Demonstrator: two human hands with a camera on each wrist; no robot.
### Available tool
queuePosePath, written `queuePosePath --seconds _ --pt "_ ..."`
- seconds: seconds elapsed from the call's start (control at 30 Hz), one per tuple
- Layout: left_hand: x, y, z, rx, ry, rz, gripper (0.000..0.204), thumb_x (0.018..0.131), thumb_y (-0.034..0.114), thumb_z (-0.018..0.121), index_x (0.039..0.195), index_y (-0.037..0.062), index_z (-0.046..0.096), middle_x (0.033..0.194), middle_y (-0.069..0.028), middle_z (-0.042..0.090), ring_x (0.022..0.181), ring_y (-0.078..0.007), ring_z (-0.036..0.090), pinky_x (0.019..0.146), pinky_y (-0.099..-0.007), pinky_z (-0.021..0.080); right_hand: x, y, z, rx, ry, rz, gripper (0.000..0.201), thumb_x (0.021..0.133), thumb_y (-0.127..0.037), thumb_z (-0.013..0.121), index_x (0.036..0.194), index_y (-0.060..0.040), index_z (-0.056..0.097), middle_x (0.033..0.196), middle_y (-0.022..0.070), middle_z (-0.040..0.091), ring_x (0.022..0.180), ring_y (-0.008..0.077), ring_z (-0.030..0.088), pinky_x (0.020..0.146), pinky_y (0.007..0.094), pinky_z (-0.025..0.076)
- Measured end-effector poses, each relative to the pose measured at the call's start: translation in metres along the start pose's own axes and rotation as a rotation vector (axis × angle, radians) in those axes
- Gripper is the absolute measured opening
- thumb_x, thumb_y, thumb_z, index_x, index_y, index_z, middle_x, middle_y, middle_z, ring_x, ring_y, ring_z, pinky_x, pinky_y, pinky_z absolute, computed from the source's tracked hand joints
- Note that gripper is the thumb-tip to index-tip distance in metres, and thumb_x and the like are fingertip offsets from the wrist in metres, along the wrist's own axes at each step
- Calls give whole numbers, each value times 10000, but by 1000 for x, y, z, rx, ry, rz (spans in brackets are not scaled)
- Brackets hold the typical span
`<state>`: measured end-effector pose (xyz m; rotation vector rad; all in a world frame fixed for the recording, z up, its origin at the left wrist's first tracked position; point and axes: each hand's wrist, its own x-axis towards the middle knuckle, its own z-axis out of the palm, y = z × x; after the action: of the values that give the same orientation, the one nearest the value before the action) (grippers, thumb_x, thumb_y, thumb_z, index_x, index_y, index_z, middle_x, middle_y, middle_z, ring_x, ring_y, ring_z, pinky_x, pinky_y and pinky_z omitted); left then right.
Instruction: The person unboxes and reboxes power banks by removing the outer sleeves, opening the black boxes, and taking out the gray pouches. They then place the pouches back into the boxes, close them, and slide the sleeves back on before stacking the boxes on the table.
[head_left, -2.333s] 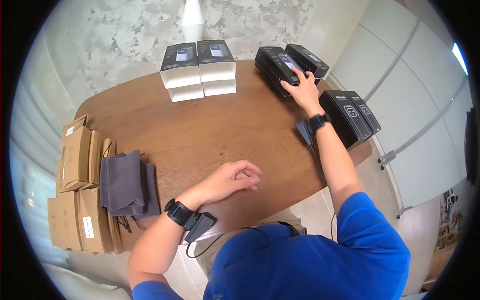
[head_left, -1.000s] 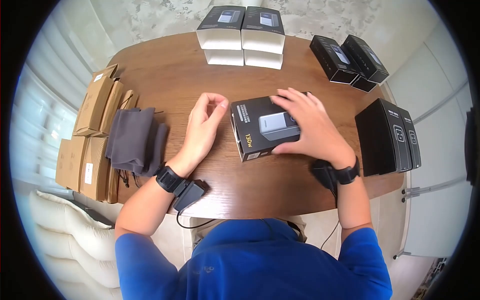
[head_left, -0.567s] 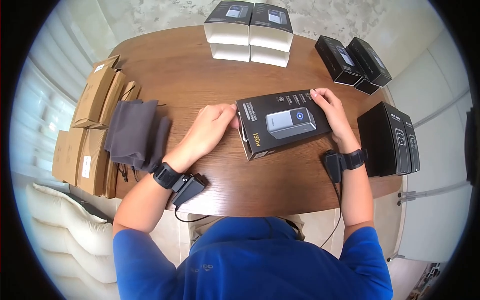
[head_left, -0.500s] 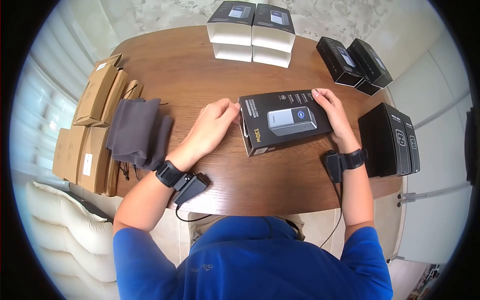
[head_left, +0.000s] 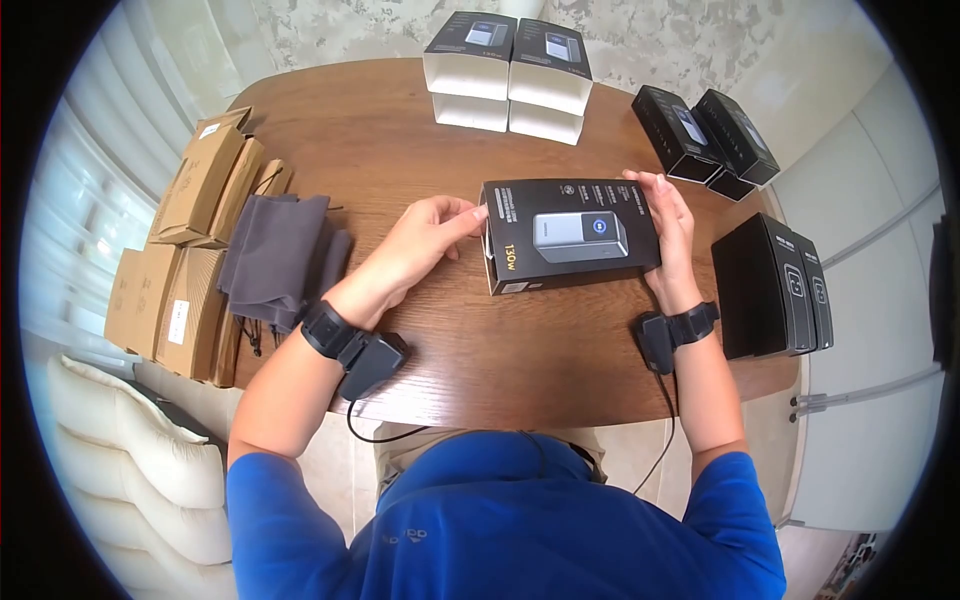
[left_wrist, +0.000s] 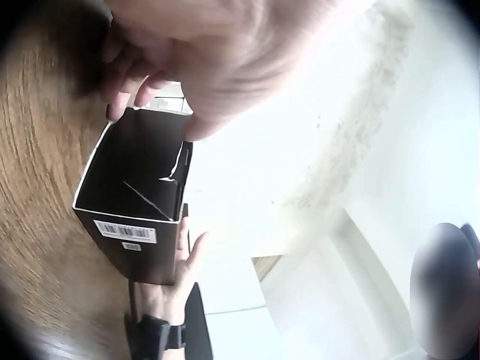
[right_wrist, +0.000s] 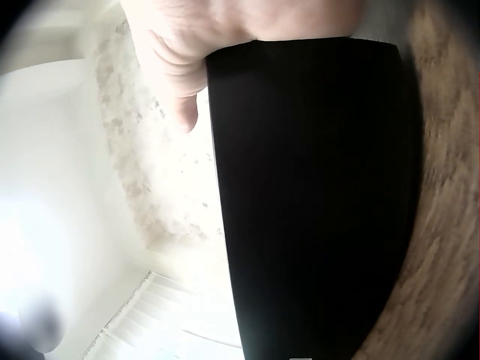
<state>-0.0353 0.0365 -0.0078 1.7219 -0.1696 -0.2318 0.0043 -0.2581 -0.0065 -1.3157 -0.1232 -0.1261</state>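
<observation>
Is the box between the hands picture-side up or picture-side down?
Picture-side up. The head view looks down on the box and shows its printed gadget and yellow 130W.

Worktop (head_left: 480,370): mid-brown, streaked wood grain. Box (head_left: 570,235) inward of its near edge: black, printed with a silver-grey device bearing a blue disc; yellow "130W", white lettering; barcode label (left_wrist: 125,231) black on white. Far boxes (head_left: 495,75), far edge: black tops, white fronts. Corner boxes (head_left: 690,135), far right: black, grey device print. Tall boxes (head_left: 762,285), right edge: black, pale outlined emblem. Cartons (head_left: 190,225), left edge: tan, white stickers (head_left: 179,321). Pouches (head_left: 275,250) beside them: plain dark grey. Shirt (head_left: 520,510): blue. Wall (head_left: 650,45): off-white, mottled grey.
</observation>
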Motion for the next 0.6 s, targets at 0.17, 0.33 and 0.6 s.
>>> queuePosePath --seconds 0.17,0.33,0.6 --pt "-4 12 -5 -235 -50 -122 352 926 264 611 1096 -44 612 962 -73 661 787 -83 582 688 -218 441 -6 -7 8 8 40 -233 303 951 -267 578 1076 8 602 1135 135 643 994 146 605 897 276 468" --pt "-4 8 -6 -500 -142 -166 395 917 236 624 1165 -64 561 912 -65 657 644 -75 592 573 -183 453 -9 -12 9 -40 -9 -296 313 954 -266 566 1094 12 602 1166 119 630 1028 138 581 916 267 440" --pt "-6 13 -1 -360 -136 -161 388 902 262 633 1151 -27 563 820 -30 636 621 -74 567 584 -199 454 -8 -8 7 -73 -68 -321 306 947 -254 576 1112 2 596 1173 105 615 1057 146 564 937 279 422"
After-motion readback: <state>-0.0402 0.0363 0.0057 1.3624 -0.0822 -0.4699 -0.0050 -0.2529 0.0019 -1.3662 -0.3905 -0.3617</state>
